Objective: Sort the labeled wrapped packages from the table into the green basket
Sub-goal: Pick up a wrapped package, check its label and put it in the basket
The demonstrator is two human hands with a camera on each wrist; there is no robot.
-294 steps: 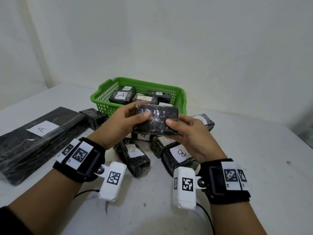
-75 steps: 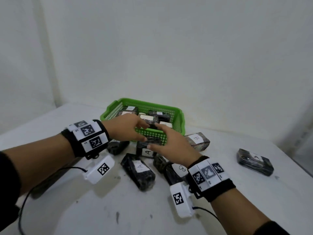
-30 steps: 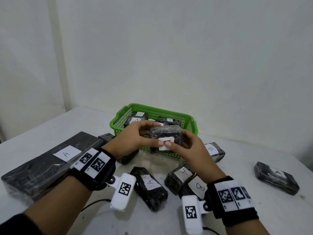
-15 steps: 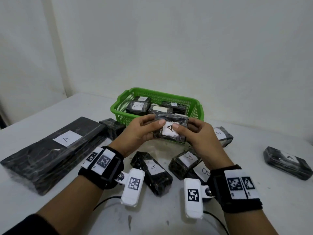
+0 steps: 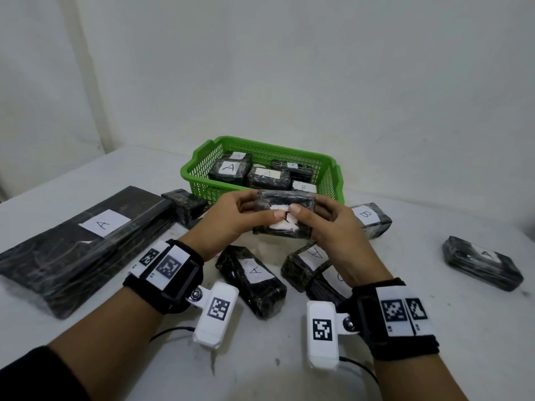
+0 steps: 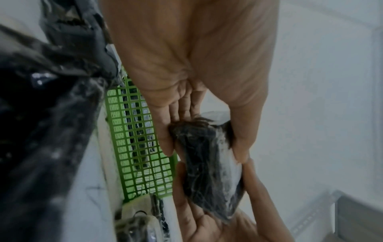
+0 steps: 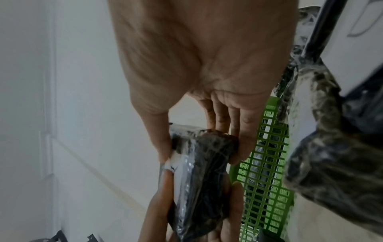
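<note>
The white table (image 5: 434,328) carries the green basket (image 5: 199,180) toward its back edge, a long flat package (image 5: 72,250) at left, and small wrapped packages (image 5: 252,279) mid-table.

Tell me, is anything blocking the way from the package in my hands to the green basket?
Nothing visible does. Your left hand and right hand hold the package in the air just in front of the green basket's near rim. Packages already lie inside the basket, so it would probably land on them.

The left hand (image 6: 207,81) pinches a dark wrapped package (image 6: 209,165) beside the green basket (image 6: 140,147).
</note>
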